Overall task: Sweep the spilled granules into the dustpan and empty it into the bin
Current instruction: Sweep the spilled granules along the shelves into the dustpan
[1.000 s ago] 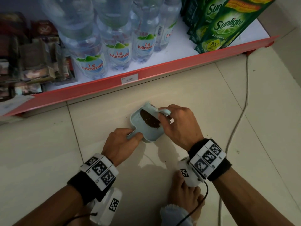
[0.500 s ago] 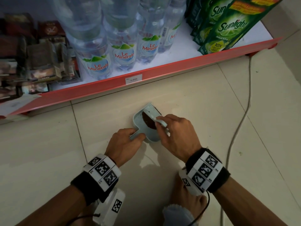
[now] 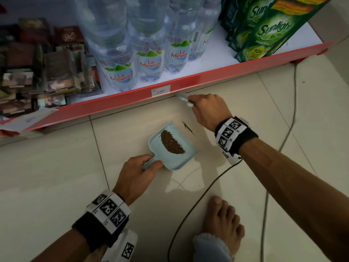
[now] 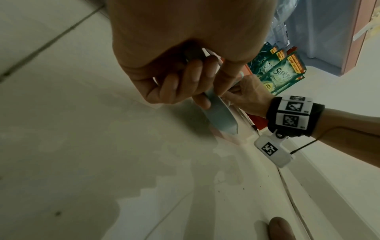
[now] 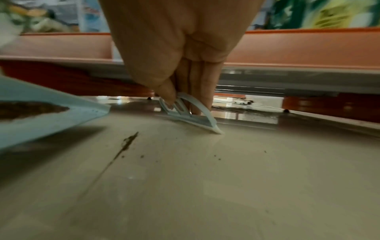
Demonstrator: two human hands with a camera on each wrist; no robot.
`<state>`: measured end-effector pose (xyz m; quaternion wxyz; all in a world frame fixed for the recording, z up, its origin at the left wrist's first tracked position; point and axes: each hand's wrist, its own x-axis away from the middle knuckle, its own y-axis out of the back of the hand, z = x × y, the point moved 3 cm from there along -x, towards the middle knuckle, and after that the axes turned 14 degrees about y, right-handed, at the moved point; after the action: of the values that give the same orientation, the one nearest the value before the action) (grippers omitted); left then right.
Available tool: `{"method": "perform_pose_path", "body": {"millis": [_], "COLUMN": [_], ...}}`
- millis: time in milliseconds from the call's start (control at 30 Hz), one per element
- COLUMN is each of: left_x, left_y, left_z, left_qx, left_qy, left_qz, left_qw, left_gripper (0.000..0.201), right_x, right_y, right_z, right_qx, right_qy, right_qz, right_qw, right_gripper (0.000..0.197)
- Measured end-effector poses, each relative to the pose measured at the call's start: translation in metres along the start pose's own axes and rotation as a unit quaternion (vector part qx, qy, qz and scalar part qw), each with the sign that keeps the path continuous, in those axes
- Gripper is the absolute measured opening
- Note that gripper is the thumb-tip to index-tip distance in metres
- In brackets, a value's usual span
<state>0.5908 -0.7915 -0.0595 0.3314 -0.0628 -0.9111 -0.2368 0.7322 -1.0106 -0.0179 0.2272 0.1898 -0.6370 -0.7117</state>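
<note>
A light blue dustpan [image 3: 156, 146] lies on the tiled floor with a heap of brown granules [image 3: 171, 141] inside. My left hand [image 3: 140, 172] grips its handle [image 3: 149, 163], with fingers [image 4: 191, 78] curled under it in the left wrist view. A thin line of granules [image 3: 188, 128] stays on the floor just beyond the pan's lip, also visible as a granule streak [image 5: 125, 142]. My right hand [image 3: 205, 108] pinches a small pale scraper [image 3: 184, 99] close to the shelf base; the scraper [image 5: 191, 112] touches the floor with its edge. No bin is in view.
A red-edged bottom shelf [image 3: 188, 86] holds water bottles [image 3: 149, 59], green soap pouches [image 3: 264, 29] and packets [image 3: 43, 72]. A black cable [image 3: 196, 197] runs across the floor from my right wrist, and a grey cord [image 3: 290, 118] lies at the right. A bare foot [image 3: 224, 222] stands near the pan.
My right hand lifted the scraper out of the dustpan and moved it up and right toward the shelf base. The dustpan and left hand stay put; a granule line now shows beside the pan.
</note>
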Motion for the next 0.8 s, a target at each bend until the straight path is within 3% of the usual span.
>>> {"method": "perform_pose_path", "body": {"millis": [200, 333, 433, 533, 600, 700, 800], "left_x": [0.007, 0.009, 0.009, 0.012, 0.014, 0.017, 0.02], "left_y": [0.008, 0.011, 0.01, 0.01, 0.011, 0.014, 0.016], "left_z": [0.009, 0.015, 0.019, 0.025, 0.029, 0.036, 0.042], "left_qx": [0.031, 0.048, 0.064, 0.076, 0.079, 0.1, 0.114], "left_qy": [0.012, 0.013, 0.02, 0.019, 0.017, 0.02, 0.022], "left_qz": [-0.009, -0.011, -0.005, 0.003, 0.003, -0.008, -0.014], "left_qw": [0.999, 0.999, 0.998, 0.997, 0.997, 0.995, 0.993], "left_gripper": [0.032, 0.03, 0.026, 0.022, 0.022, 0.017, 0.016], "right_x": [0.037, 0.069, 0.069, 0.056, 0.042, 0.026, 0.022], "right_y": [0.003, 0.009, 0.015, 0.013, 0.003, -0.018, -0.029], "right_z": [0.001, -0.013, -0.015, -0.005, 0.008, 0.032, 0.042], "right_qx": [-0.049, -0.083, -0.108, -0.174, -0.283, -0.459, -0.508], "right_qy": [0.145, 0.16, 0.074, -0.062, -0.148, -0.239, -0.276], "right_qz": [0.047, 0.023, -0.093, -0.213, -0.209, -0.138, -0.078], "right_qw": [0.987, 0.983, 0.987, 0.959, 0.924, 0.845, 0.812], "right_gripper": [0.03, 0.036, 0.021, 0.016, 0.016, 0.012, 0.013]}}
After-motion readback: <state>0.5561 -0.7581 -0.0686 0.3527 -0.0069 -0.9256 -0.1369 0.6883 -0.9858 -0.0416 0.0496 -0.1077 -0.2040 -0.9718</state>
